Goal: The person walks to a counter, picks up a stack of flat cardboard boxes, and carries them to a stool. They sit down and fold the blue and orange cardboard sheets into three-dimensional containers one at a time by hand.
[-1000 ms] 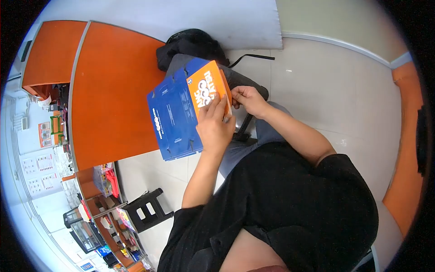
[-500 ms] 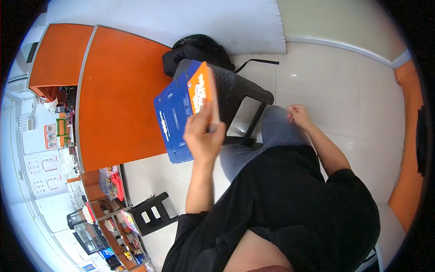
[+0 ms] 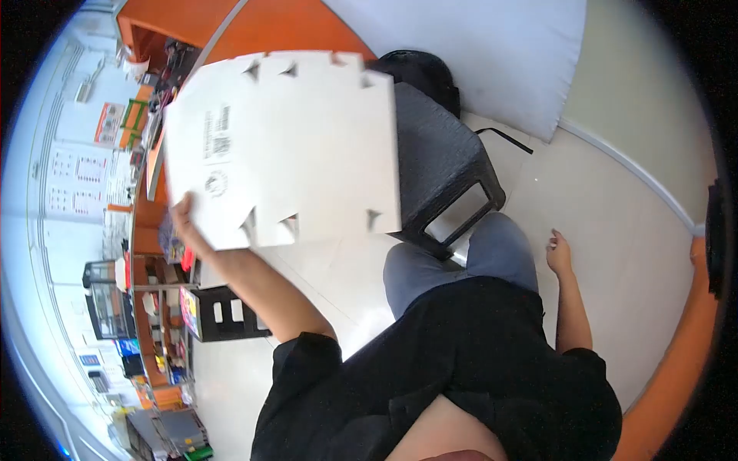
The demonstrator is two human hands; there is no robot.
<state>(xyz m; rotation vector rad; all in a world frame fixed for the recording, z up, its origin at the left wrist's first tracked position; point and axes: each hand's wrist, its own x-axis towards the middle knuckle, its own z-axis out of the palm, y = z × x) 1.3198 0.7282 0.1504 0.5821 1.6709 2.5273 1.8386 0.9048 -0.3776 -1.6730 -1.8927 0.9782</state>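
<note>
In the head view, a flattened cardboard box (image 3: 307,154) shows its white side, with notched edges and small dark printing. My left hand (image 3: 183,219) grips its lower left edge; part of the hand is behind the sheet. The cardboard is held up in front of a black plastic stool (image 3: 442,154) and covers part of it. My right hand (image 3: 560,252) hangs beside my right knee with its fingers loosely bent and apart, holding nothing that I can see.
An orange counter (image 3: 307,27) stands at the top, with a black bag (image 3: 419,73) beyond the stool. Another black stool (image 3: 223,311) and a shelf unit (image 3: 157,315) with goods are at the left. A white panel (image 3: 492,54) stands at the back.
My left hand has moved left and turned the cardboard from its blue side to its white side. The orange printed item is out of sight. My right hand has lowered outward; the view has swung left.
</note>
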